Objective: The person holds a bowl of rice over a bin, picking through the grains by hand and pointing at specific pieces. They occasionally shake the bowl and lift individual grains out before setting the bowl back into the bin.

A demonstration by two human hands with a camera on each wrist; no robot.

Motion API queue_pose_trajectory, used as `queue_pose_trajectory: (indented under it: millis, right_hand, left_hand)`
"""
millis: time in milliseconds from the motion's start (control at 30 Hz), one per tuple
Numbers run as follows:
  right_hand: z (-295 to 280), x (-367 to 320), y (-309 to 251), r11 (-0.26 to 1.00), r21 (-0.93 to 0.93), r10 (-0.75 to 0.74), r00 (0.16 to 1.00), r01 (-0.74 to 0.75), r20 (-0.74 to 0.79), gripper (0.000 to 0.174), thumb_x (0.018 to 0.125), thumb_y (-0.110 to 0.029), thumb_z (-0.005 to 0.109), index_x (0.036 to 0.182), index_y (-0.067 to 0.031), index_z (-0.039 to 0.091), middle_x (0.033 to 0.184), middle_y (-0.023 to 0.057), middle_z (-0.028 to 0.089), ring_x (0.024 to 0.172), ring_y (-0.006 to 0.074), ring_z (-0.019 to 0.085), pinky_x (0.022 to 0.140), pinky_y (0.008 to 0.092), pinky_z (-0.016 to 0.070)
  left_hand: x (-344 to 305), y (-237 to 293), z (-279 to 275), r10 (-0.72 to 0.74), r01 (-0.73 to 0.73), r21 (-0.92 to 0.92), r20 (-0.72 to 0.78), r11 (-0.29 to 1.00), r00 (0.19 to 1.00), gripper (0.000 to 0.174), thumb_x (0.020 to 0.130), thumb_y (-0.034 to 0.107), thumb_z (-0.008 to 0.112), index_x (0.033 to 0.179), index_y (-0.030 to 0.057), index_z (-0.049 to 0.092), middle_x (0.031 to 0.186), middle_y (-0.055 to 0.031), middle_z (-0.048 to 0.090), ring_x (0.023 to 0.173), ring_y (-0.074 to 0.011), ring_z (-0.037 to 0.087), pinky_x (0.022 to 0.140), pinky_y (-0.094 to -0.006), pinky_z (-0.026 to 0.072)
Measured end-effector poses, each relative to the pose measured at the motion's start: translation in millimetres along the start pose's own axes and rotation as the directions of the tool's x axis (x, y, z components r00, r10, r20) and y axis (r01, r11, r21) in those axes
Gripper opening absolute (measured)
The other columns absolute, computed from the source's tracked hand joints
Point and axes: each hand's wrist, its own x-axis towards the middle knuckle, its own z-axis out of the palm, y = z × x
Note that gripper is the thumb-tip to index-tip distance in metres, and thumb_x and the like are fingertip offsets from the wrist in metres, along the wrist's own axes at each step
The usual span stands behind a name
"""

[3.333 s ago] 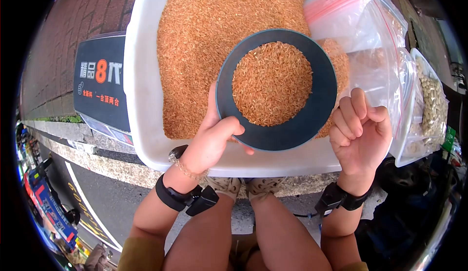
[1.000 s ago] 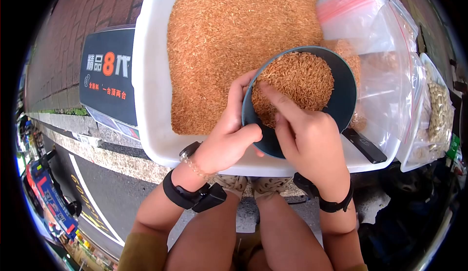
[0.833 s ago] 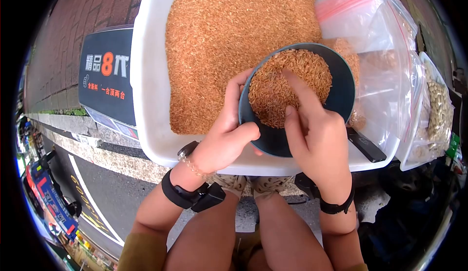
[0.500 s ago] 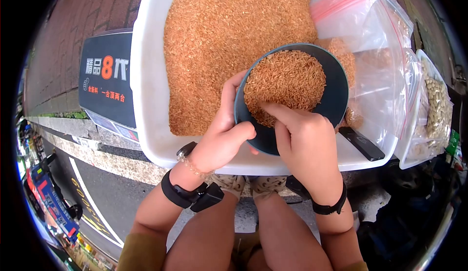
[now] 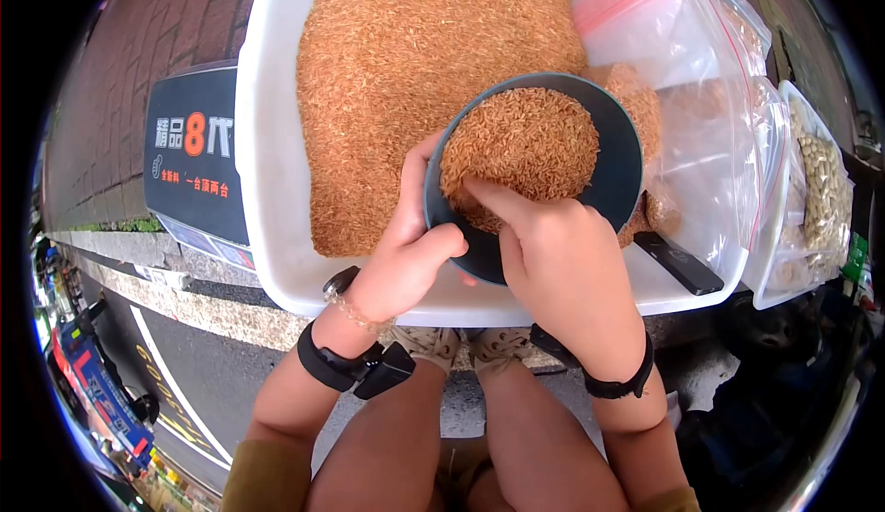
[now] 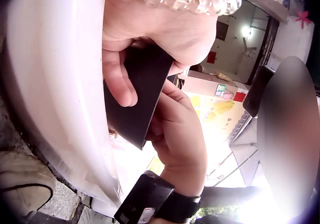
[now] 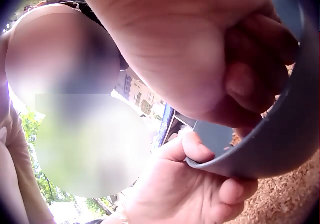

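My left hand (image 5: 401, 258) grips the near left side of a dark blue-grey bowl (image 5: 619, 148), thumb over the rim and fingers beneath. Reddish-brown rice (image 5: 539, 139) is heaped inside the tilted bowl. The right hand (image 5: 576, 258) reaches in over the near rim, its index fingertip in the rice at the left; the right wrist view shows the other fingers curled. In the left wrist view the bowl's dark outside (image 6: 142, 89) lies between both hands. Beneath it a white tub (image 5: 267, 189) bears a large pile of the same rice (image 5: 406, 79).
Clear zip bags (image 5: 701, 134) with red seals lie along the tub's right side, beside a black flat handle (image 5: 680, 265). Farther right is a tray (image 5: 767, 282) with bagged pale beans (image 5: 820, 189). A dark printed box (image 5: 189, 153) stands left of the tub.
Since the oldest frame, the right hand has come from beside the bowl into it. The index finger moves through the rice, lately toward the bowl's near left. The left hand keeps its hold.
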Motion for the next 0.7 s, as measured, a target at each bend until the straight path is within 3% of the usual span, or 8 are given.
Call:
queue_pose_trajectory:
  millis: [33, 100, 167, 300, 400, 533, 633, 700]
  right_hand:
    - [0.2, -1.4, 1.7, 0.998, 0.019, -0.069, 0.997, 0.068, 0.047, 0.033, 0.07, -0.001, 0.049, 0.102, -0.0091, 0.058, 0.053, 0.0191, 0.051, 0.051, 0.0333, 0.055, 0.048, 0.0392, 0.0435]
    - [-1.0, -1.4, 2.8, 0.999, 0.008, -0.053, 0.999, 0.053, -0.004, 0.027, 0.071, -0.001, 0.049, 0.094, -0.0074, 0.06, 0.053, 0.0185, 0.052, 0.05, 0.0325, 0.054, 0.047, 0.0385, 0.0434]
    - [-3.3, 2.2, 1.1, 0.997, 0.011, 0.082, 0.987, -0.081, -0.137, 0.031, 0.07, -0.001, 0.049, 0.098, -0.0083, 0.059, 0.052, 0.0178, 0.051, 0.049, 0.0326, 0.053, 0.047, 0.0387, 0.0434]
    - [-9.1, 7.4, -3.0, 0.985, -0.073, 0.143, 0.981, -0.153, -0.131, 0.042, 0.071, -0.001, 0.049, 0.112, -0.0036, 0.051, 0.05, 0.0178, 0.05, 0.047, 0.033, 0.053, 0.047, 0.0407, 0.0435]
    - [-9.4, 4.0, 3.4, 0.956, -0.14, 0.238, 0.959, -0.259, -0.151, 0.042, 0.072, -0.002, 0.049, 0.113, 0.0028, 0.047, 0.052, 0.0188, 0.052, 0.048, 0.0337, 0.054, 0.048, 0.0417, 0.0441]
    - [-17.6, -9.8, 4.1, 0.95, -0.218, 0.229, 0.973, -0.225, -0.008, 0.038, 0.072, -0.003, 0.05, 0.109, 0.0052, 0.047, 0.053, 0.0201, 0.052, 0.051, 0.0359, 0.055, 0.048, 0.0424, 0.0443]
    - [-22.7, -10.8, -2.0, 0.946, -0.19, 0.269, 0.963, -0.262, 0.014, 0.039, 0.072, -0.002, 0.049, 0.111, 0.0039, 0.047, 0.053, 0.0201, 0.052, 0.052, 0.0353, 0.055, 0.049, 0.0423, 0.0443]
    - [-23.4, -4.9, -5.2, 0.951, -0.132, 0.278, 0.96, -0.279, -0.024, 0.041, 0.072, -0.002, 0.049, 0.113, 0.0023, 0.046, 0.053, 0.0197, 0.052, 0.052, 0.0349, 0.055, 0.049, 0.0423, 0.0444]
  left_hand:
    - [-0.3, 0.7, 0.6, -0.001, 0.001, -0.001, 0.001, 1.0, 1.0, 0.074, 0.067, -0.006, 0.038, 0.132, 0.0146, 0.01, 0.119, -0.0096, 0.038, 0.071, -0.0126, 0.055, 0.047, -0.0248, 0.0495]
    - [-0.7, 3.1, 2.8, -0.002, 0.002, -0.005, -0.005, 1.0, 1.0, 0.075, 0.067, -0.006, 0.038, 0.133, 0.0152, 0.009, 0.118, -0.0097, 0.038, 0.069, -0.0119, 0.054, 0.047, -0.0247, 0.0493]
    - [-1.1, 3.7, 2.2, -0.012, 0.012, 0.009, -0.001, 1.0, 1.0, 0.075, 0.067, -0.006, 0.038, 0.133, 0.0153, 0.009, 0.118, -0.0099, 0.038, 0.068, -0.0116, 0.054, 0.047, -0.0245, 0.0493]
    - [-1.3, 2.3, 0.4, -0.058, 0.06, 0.057, -0.032, 0.997, 0.998, 0.075, 0.067, -0.005, 0.038, 0.133, 0.0155, 0.009, 0.117, -0.0101, 0.038, 0.067, -0.0109, 0.054, 0.047, -0.0238, 0.0491]
    - [-1.1, -0.1, 1.7, -0.034, 0.035, 0.033, -0.038, 0.999, 0.999, 0.074, 0.067, -0.005, 0.038, 0.133, 0.0154, 0.01, 0.117, -0.0094, 0.039, 0.069, -0.0104, 0.054, 0.047, -0.0236, 0.0492]
    - [-0.7, 1.6, 3.8, -0.003, 0.005, 0.063, -0.041, 0.998, 0.999, 0.074, 0.067, -0.005, 0.038, 0.133, 0.0154, 0.01, 0.116, -0.0087, 0.04, 0.07, -0.0099, 0.053, 0.047, -0.0239, 0.0494]
    - [-0.6, 3.0, 3.0, -0.025, 0.026, 0.074, -0.02, 0.997, 0.999, 0.075, 0.067, -0.005, 0.037, 0.133, 0.0156, 0.009, 0.118, -0.0084, 0.039, 0.072, -0.0101, 0.053, 0.047, -0.0243, 0.0495]
    - [-0.9, 0.6, 2.5, -0.054, 0.055, 0.022, -0.056, 0.998, 0.997, 0.075, 0.068, -0.005, 0.037, 0.133, 0.0159, 0.008, 0.11, -0.009, 0.043, 0.07, -0.0101, 0.053, 0.047, -0.0249, 0.0495]
